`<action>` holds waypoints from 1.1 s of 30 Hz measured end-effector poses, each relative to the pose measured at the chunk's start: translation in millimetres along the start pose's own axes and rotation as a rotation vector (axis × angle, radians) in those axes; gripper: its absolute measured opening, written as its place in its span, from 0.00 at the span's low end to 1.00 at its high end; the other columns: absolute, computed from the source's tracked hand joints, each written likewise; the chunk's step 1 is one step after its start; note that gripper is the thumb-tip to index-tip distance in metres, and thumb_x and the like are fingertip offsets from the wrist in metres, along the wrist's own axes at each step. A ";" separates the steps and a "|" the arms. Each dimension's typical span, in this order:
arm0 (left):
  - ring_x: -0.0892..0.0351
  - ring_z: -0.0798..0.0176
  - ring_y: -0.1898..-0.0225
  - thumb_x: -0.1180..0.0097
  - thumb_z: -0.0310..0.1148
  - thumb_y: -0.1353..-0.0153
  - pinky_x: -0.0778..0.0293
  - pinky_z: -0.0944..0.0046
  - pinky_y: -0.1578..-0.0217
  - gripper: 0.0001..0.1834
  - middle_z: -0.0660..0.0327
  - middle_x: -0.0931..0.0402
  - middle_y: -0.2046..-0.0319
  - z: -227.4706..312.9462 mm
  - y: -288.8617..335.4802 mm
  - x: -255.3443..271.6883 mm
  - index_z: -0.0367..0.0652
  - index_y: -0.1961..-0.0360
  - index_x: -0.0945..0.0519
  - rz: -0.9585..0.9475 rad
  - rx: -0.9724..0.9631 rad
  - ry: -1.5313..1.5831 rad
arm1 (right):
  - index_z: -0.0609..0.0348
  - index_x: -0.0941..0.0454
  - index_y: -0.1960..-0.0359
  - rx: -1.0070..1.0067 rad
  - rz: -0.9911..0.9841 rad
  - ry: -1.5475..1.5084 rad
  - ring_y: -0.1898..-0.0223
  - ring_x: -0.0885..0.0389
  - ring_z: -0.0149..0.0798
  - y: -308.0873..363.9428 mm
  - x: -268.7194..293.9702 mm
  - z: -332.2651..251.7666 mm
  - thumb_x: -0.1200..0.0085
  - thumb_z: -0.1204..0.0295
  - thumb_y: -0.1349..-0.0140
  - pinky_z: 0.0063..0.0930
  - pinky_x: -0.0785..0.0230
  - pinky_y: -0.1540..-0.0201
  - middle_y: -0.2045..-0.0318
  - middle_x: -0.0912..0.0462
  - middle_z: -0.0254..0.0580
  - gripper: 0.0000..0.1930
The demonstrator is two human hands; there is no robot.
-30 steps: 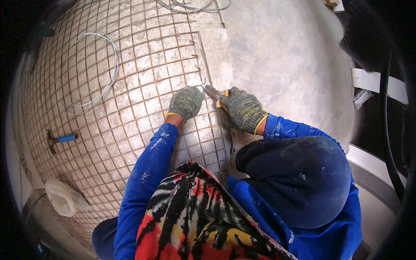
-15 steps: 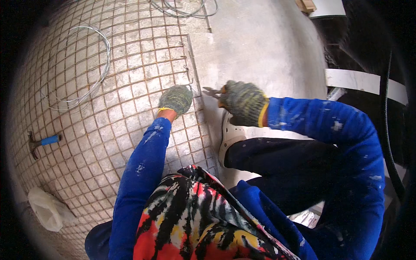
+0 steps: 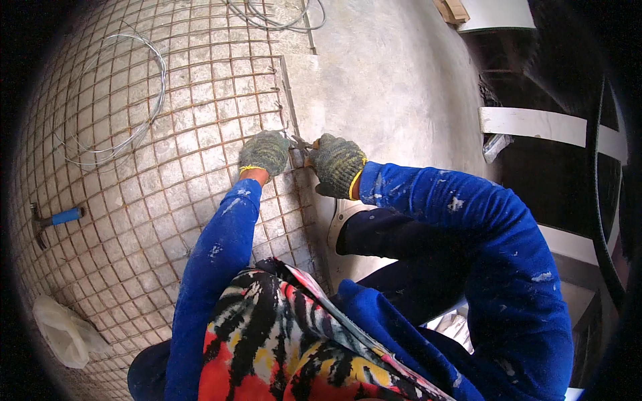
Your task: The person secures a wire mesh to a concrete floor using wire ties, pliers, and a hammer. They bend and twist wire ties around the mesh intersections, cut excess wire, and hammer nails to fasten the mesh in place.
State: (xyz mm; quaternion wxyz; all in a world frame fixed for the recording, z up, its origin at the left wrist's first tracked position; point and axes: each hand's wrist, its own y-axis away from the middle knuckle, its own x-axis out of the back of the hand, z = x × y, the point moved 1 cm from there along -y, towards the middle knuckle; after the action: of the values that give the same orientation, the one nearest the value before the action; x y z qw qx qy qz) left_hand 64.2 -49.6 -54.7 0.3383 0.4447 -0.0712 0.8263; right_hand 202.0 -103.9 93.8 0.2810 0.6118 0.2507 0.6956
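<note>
Your right hand [image 3: 336, 164] had its grip closed around pliers [image 3: 302, 143], at 3 o'clock from your left hand [image 3: 265, 152], near the mesh's [image 3: 194, 127] edge. The left grip was curled; contents could not be determined.

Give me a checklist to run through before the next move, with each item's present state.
1. Right hand, in a grey-and-yellow knit glove, grips the orange-handled metal pliers: ok.
2. Left hand, gloved alike, sits at the edge of the rusty steel mesh: ok.
3. Pliers' tips firmly on a wire: cannot tell; too small.
4. Blue-handled claw hammer clear of both hands: ok, off to the left.
5. Loose silver wire coil apart from the gloves: ok.
6. Sturdy footwear: not ok, I'd judge; a cream, perforated clog shows.
</note>
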 end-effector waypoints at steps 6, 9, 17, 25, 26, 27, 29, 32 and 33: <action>0.14 0.44 0.53 0.46 0.34 0.36 0.19 0.45 0.52 0.12 0.49 0.14 0.57 5.8 7.3 15.3 0.47 0.57 0.12 0.017 -0.075 -0.025 | 0.57 0.18 0.48 0.035 0.159 -0.015 0.50 0.15 0.59 1.1 -10.5 -21.3 0.46 0.55 0.32 0.49 0.22 0.48 0.53 0.16 0.60 0.21; 0.14 0.43 0.53 0.44 0.35 0.38 0.19 0.45 0.51 0.12 0.49 0.14 0.57 3.6 3.6 11.4 0.48 0.58 0.12 0.010 -0.123 -0.051 | 0.51 0.15 0.47 -0.054 0.172 -0.105 0.48 0.16 0.59 3.2 -22.5 -32.0 0.43 0.57 0.35 0.48 0.22 0.46 0.49 0.18 0.58 0.19; 0.15 0.45 0.48 0.42 0.36 0.37 0.18 0.45 0.48 0.14 0.51 0.15 0.50 -0.3 -1.2 7.4 0.49 0.53 0.12 -0.057 -0.150 -0.069 | 0.41 0.13 0.49 -0.100 0.135 -0.125 0.47 0.17 0.58 8.9 -33.4 -53.9 0.33 0.59 0.46 0.47 0.22 0.45 0.46 0.21 0.57 0.20; 0.14 0.46 0.50 0.45 0.36 0.36 0.18 0.47 0.50 0.14 0.51 0.14 0.54 -13.3 -2.5 2.1 0.46 0.54 0.12 0.061 -0.254 -0.095 | 0.48 0.15 0.47 -0.117 0.104 -0.062 0.44 0.20 0.57 -5.3 -34.0 -55.0 0.34 0.57 0.46 0.48 0.22 0.44 0.48 0.17 0.53 0.24; 0.14 0.46 0.51 0.45 0.37 0.35 0.18 0.48 0.51 0.14 0.51 0.14 0.55 -17.1 -5.3 3.4 0.46 0.55 0.12 0.065 -0.273 -0.110 | 0.48 0.15 0.46 -0.115 0.110 -0.069 0.44 0.20 0.57 -5.7 -35.5 -54.5 0.34 0.59 0.46 0.47 0.22 0.44 0.47 0.18 0.54 0.24; 0.13 0.46 0.52 0.46 0.37 0.35 0.18 0.48 0.52 0.14 0.51 0.13 0.56 -20.2 -7.6 4.6 0.46 0.55 0.12 0.024 -0.276 -0.134 | 0.48 0.15 0.46 -0.131 0.107 -0.065 0.44 0.20 0.57 -5.9 -37.0 -53.9 0.34 0.60 0.46 0.47 0.22 0.43 0.47 0.18 0.54 0.24; 0.13 0.46 0.54 0.46 0.40 0.35 0.18 0.49 0.54 0.15 0.50 0.13 0.59 -24.8 -9.0 5.8 0.45 0.57 0.12 -0.165 -0.352 -0.140 | 0.48 0.15 0.46 -0.195 0.111 -0.113 0.44 0.20 0.57 -5.7 -39.8 -53.1 0.35 0.60 0.45 0.47 0.23 0.43 0.46 0.19 0.55 0.23; 0.14 0.45 0.53 0.38 0.44 0.41 0.19 0.49 0.53 0.19 0.49 0.14 0.56 -29.2 -0.9 -0.4 0.43 0.54 0.15 -0.345 -0.377 0.227 | 0.48 0.16 0.46 -0.217 0.133 -0.200 0.44 0.19 0.57 -3.9 -42.7 -55.1 0.35 0.62 0.44 0.47 0.23 0.43 0.45 0.21 0.57 0.22; 0.14 0.45 0.52 0.36 0.43 0.42 0.19 0.49 0.52 0.20 0.49 0.14 0.54 -27.3 5.3 -7.5 0.44 0.51 0.16 -0.260 -0.422 0.209 | 0.48 0.16 0.46 -0.222 0.150 -0.214 0.44 0.19 0.57 -3.3 -42.8 -56.8 0.35 0.62 0.44 0.48 0.24 0.42 0.45 0.21 0.57 0.22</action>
State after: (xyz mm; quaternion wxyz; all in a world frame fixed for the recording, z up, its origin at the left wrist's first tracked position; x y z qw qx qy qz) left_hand 45.0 -46.0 -75.8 0.5323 0.2820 -0.1487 0.7842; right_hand 149.9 -131.7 54.0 0.3194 0.6647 0.0947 0.6687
